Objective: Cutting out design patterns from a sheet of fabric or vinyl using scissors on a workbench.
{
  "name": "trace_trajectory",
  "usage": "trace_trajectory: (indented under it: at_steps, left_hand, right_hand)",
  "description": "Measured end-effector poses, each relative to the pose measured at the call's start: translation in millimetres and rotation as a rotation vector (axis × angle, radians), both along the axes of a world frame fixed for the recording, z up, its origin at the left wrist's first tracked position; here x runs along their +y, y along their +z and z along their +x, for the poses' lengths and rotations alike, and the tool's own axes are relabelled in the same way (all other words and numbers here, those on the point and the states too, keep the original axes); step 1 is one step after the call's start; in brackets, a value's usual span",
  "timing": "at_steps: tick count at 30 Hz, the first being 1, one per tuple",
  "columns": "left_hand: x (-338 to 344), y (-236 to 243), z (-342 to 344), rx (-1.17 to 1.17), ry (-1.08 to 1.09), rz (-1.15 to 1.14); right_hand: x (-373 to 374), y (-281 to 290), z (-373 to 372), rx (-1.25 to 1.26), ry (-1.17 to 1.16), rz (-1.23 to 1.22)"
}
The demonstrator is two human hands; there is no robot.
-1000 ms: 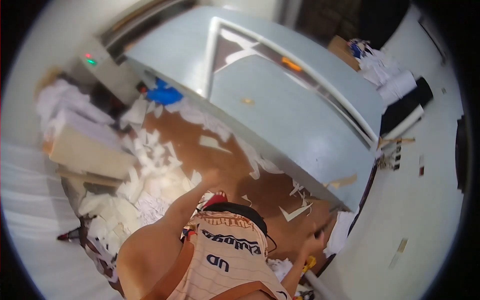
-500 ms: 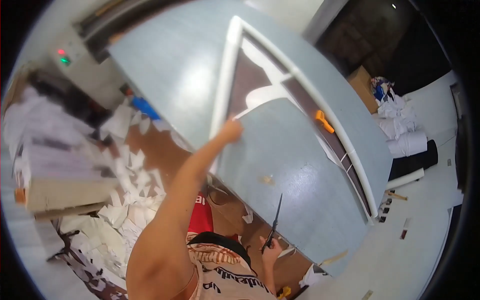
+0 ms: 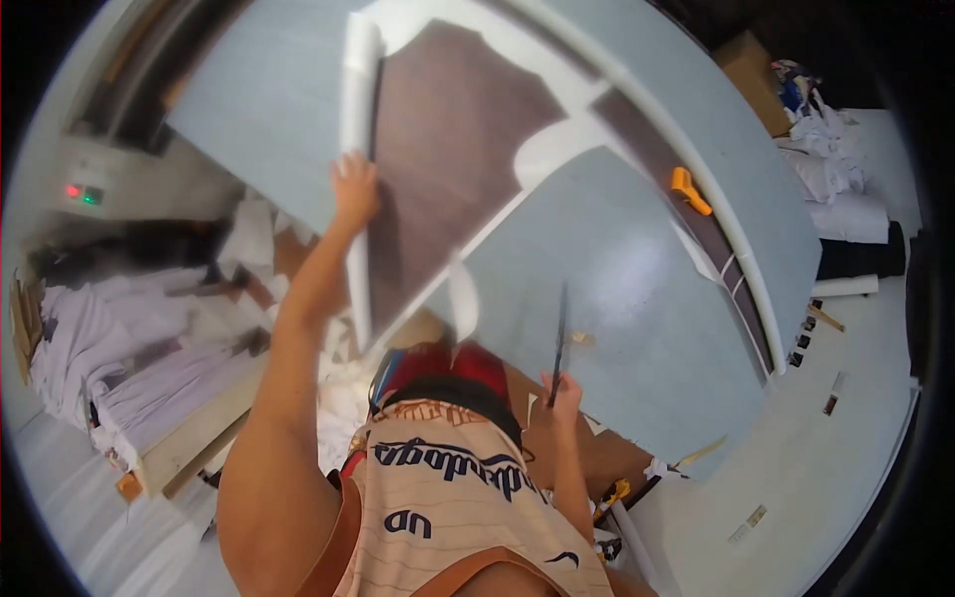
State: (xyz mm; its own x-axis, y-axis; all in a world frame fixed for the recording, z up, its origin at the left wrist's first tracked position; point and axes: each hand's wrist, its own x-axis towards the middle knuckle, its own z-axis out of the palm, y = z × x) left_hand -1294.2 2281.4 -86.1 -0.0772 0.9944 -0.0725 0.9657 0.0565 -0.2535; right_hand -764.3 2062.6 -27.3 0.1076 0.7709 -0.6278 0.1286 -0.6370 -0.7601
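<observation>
Across the grey table lies a dark brown sheet with white backing, its left edge curled into a long white roll. My left hand rests on that roll at the left, fingers spread over it. In my right hand, near the table's front edge, is a pair of dark scissors, blades pointing away from me. The blades are blurred, and the fingers partly hide the handles. A narrow white strip curls at the sheet's near edge.
An orange hand tool lies on the brown strip at the right. The grey table extends beneath everything. White scraps and a pile of pale cloth are to the left. White rolls and a cardboard box stand at the right.
The white roll has shifted left with my left hand, baring much more of the brown sheet. My right hand still holds the scissors. The whole view has swung.
</observation>
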Motion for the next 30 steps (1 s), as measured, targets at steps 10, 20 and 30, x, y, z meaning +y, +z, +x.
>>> trace_trajectory:
  at_steps: [10,20,30]
  left_hand:
    - [-77.1,-27.8,23.8,-0.129,0.342,0.134]
    - [-72.6,-34.1,90.3,-0.197,0.600,0.133]
    - [-203.4,-78.8,4.7,-0.400,1.169,0.325]
  right_hand:
    - [174.7,-39.5,7.4,0.120,0.126,-0.154]
    - [370.0,-126.0,101.5,0.160,0.188,-0.005]
    - [220.5,-74.5,28.0,0.168,0.376,-0.141]
